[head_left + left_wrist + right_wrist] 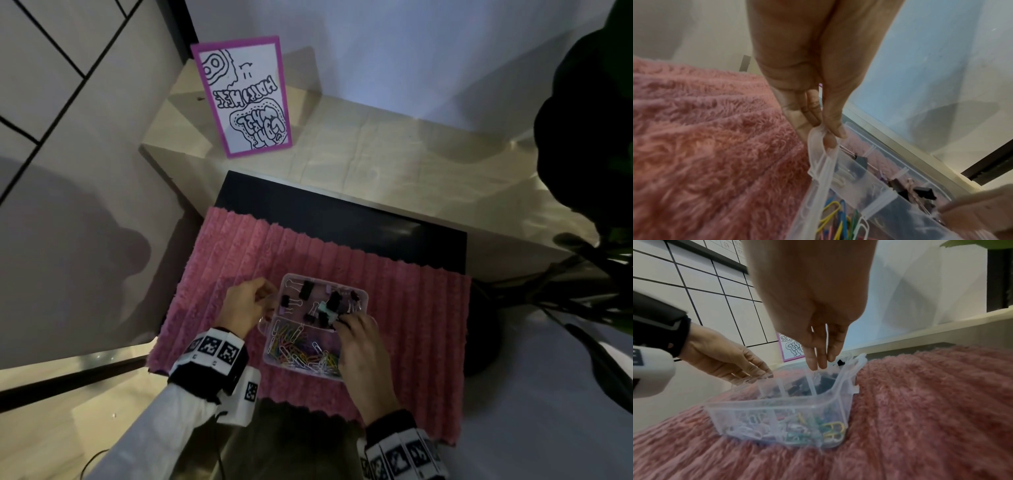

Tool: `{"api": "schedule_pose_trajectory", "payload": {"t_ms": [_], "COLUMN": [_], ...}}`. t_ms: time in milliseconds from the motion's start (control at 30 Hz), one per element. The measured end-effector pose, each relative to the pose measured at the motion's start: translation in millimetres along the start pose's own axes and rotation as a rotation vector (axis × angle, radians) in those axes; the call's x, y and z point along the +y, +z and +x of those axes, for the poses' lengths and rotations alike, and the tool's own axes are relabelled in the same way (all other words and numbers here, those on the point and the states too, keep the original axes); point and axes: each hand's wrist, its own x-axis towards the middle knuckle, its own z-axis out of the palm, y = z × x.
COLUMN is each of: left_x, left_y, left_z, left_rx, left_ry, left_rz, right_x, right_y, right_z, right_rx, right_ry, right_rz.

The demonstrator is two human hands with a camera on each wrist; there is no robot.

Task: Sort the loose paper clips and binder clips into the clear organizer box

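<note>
The clear organizer box (265,353) sits on a pink fuzzy mat. Coloured paper clips (301,346) fill its near compartment; black binder clips (305,289) and a mint one (323,308) lie in the far one. My left hand (269,298) pinches the translucent latch tab (818,146) on the box's left side between thumb and fingers (833,120). My right hand (342,322) hangs over the box's right side. Its fingers (820,353) are straight and close together, with their tips at the rim beside a black binder clip. I see nothing held in them.
The pink mat (394,308) covers a black tabletop (342,212). Behind it on a beige ledge (376,154) stands a purple-framed drawing (245,99). A dark plant (589,137) overhangs the right side. Bare mat lies right and left of the box.
</note>
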Motion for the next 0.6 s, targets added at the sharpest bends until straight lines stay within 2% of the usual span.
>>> {"api": "schedule_pose_trajectory", "payload": {"t_ms": [167,267,433,467,533,600], "left_x": [-1,1,4,4,4,3], "left_y": [1,1,-1,-2,-3,-3], "left_z": [-1,-2,-5,-5,-5,-4], "left_rx": [0.021,0.025,0.019,0.015,0.013,0.009], "left_ry": [0.008,0.015,0.041,0.043,0.041,0.032], "left_rz": [-0.013,-0.022,0.029,0.037,0.051,0.061], "right_x": [-8,-21,-47,-50,-48,-38], "right_y": [5,8,6,7,12,16], "right_z": [-2,2,18,19,15,10], "right_rx": [-0.059,-0.081,-0.394,-0.401,-0.305,-0.138], "right_ry": [0.067,0.004,-0.073,-0.109,-0.118,0.011], "right_rz": [-0.031,0.045,0.293,0.321,0.306,0.243]}}
